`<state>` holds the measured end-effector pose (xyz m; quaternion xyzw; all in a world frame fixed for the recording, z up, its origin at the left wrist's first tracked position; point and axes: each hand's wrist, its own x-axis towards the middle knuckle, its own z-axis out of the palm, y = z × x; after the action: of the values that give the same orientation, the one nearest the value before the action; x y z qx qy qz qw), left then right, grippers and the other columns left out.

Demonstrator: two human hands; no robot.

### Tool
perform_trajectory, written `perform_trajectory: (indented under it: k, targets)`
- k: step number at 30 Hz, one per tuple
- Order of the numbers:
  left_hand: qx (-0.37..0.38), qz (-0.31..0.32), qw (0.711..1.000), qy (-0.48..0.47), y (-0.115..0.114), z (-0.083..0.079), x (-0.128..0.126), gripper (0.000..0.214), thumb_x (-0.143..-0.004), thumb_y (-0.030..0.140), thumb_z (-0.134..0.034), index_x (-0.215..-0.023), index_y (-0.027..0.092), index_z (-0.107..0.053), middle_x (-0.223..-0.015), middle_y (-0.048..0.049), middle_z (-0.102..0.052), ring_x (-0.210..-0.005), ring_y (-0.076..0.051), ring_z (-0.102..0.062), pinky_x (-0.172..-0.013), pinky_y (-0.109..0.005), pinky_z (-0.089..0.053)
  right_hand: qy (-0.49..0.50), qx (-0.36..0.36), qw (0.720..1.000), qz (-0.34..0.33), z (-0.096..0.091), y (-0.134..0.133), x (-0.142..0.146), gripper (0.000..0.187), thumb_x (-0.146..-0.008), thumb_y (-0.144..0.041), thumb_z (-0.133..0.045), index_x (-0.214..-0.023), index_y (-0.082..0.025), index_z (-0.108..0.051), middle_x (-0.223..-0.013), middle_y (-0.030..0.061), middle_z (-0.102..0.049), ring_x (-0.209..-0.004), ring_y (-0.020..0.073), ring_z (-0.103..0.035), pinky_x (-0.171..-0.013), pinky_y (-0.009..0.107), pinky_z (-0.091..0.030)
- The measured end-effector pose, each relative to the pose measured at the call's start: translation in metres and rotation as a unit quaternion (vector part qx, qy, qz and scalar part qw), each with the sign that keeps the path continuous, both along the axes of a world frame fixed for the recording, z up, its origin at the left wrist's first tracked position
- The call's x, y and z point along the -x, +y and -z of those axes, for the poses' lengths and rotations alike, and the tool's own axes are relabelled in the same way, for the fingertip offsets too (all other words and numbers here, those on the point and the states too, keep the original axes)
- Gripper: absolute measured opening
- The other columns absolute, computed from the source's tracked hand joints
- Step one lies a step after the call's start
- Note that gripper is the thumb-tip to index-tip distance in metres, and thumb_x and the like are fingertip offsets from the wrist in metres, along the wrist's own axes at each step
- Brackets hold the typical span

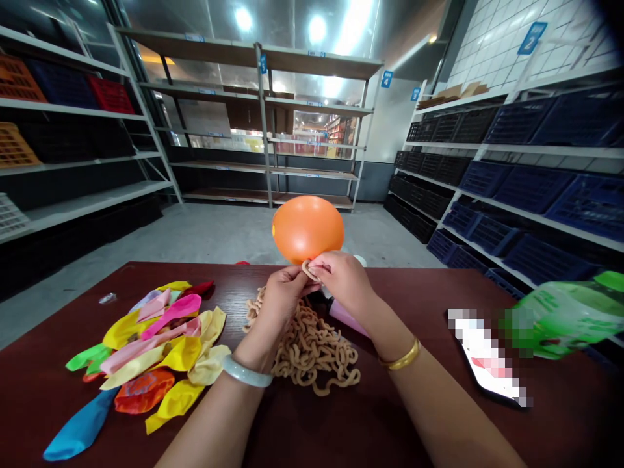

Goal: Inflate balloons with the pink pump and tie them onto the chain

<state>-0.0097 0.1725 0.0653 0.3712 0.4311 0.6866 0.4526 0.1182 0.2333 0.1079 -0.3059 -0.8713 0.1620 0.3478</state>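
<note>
An inflated orange balloon (308,227) stands above the far side of the table, its neck down at my fingertips. My left hand (287,289) pinches a short loop of tan cord (309,270) just below the balloon. Thumb and fingers of my right hand (341,276) are closed on the same loop from the other side. The balloon's neck is mostly hidden by my fingers, so I cannot tell whether the cord goes round it. Under my hands lies a heap of curly tan cords (316,354). Several uninflated balloons (166,344) in many colours lie to the left.
A pink tube-shaped object (347,316) lies partly behind my right wrist. On the right are a phone (487,361) and a green bottle (565,315). A small clear wrapper (108,298) lies far left. Shelves with crates (502,182) stand beyond the dark red table (404,416).
</note>
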Motion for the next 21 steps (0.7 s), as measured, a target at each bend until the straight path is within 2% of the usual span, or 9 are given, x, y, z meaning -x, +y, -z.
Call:
perform_trajectory:
  k: [4,9,14,21]
  targets:
    - [-0.009,-0.022,1.0,0.021,-0.0014,-0.0013,-0.0006,0.025,-0.075,0.036,-0.076,-0.088,0.014,-0.078,-0.085,-0.0062,-0.076,-0.075,-0.018,-0.071,-0.079,-0.031,-0.058,-0.032,-0.113,0.992,0.035,0.0028,-0.0015,-0.001,0.016,-0.094,-0.022,-0.056,-0.085,-0.02,-0.069,-0.091,0.004,-0.07,-0.081,0.0169,-0.061,-0.068,0.027,-0.035]
    - [-0.015,-0.063,0.993,0.095,-0.0006,0.0011,0.0029,0.025,-0.078,0.037,-0.071,-0.09,0.015,-0.078,-0.083,-0.0049,-0.076,-0.075,-0.019,-0.071,-0.078,-0.031,-0.057,-0.072,-0.178,0.977,0.089,0.0019,-0.0002,-0.0051,0.018,-0.097,-0.023,-0.05,-0.09,-0.021,-0.067,-0.091,0.0044,-0.067,-0.078,0.0184,-0.06,-0.063,0.03,-0.031]
    - [-0.025,-0.087,0.973,0.211,-0.0013,0.0041,0.0063,0.028,-0.083,0.04,-0.066,-0.094,0.018,-0.08,-0.081,-0.0038,-0.075,-0.077,-0.021,-0.07,-0.075,-0.029,-0.056,-0.072,-0.212,0.964,0.142,0.0008,0.0002,-0.0072,0.016,-0.098,-0.02,-0.048,-0.093,-0.021,-0.064,-0.093,0.0052,-0.066,-0.079,0.0198,-0.059,-0.063,0.032,-0.029]
    - [-0.033,-0.083,0.982,0.167,-0.0014,0.0018,0.0089,0.029,-0.083,0.039,-0.066,-0.099,0.018,-0.079,-0.085,-0.0039,-0.076,-0.078,-0.021,-0.07,-0.076,-0.03,-0.054,-0.061,-0.215,0.959,0.172,0.0048,-0.0038,-0.0026,0.02,-0.099,-0.019,-0.044,-0.094,-0.021,-0.063,-0.092,0.0065,-0.064,-0.078,0.0209,-0.057,-0.064,0.033,-0.031]
